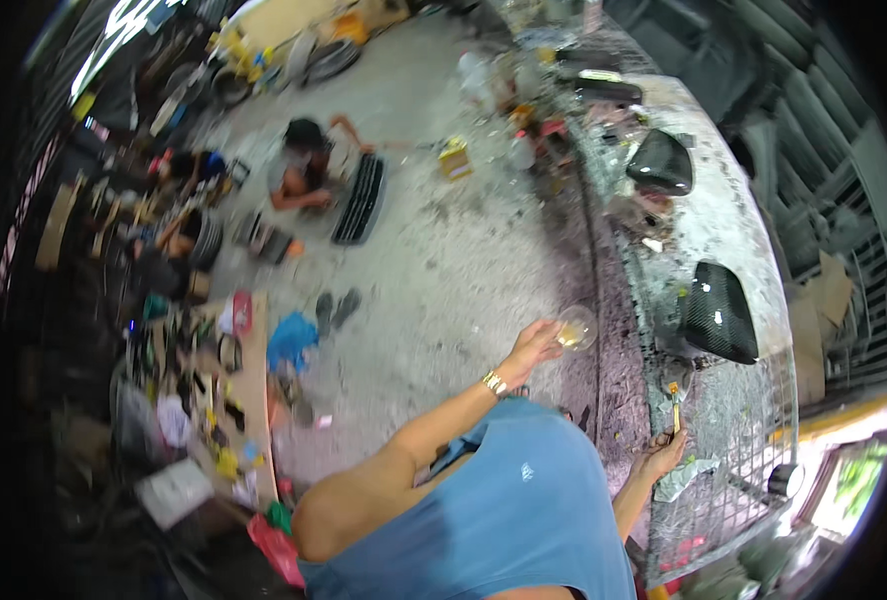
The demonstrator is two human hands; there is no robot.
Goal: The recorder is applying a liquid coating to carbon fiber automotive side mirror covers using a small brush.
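My left hand (534, 345), with a gold-coloured watch band at the wrist, is closed round a clear cup (580, 326). A little yellowish liquid shows in the cup. Over the bench, my right hand (661, 456) grips a small brush (677, 412) by its pale handle. The brush points away from me, its tip beside a small container (675, 375) on the bench edge. Just beyond the brush lies a glossy black shell with a carbon-weave pattern (721, 315). A similar dark shell (661, 162) rests farther along the bench.
The stained bench (709, 215) runs along my right, with a wire grid (734, 450) at its near end. On the floor ahead, a crouching person (304, 165) handles a black grille (362, 200). A cluttered table (254, 375) stands at left, near a blue bag (293, 341).
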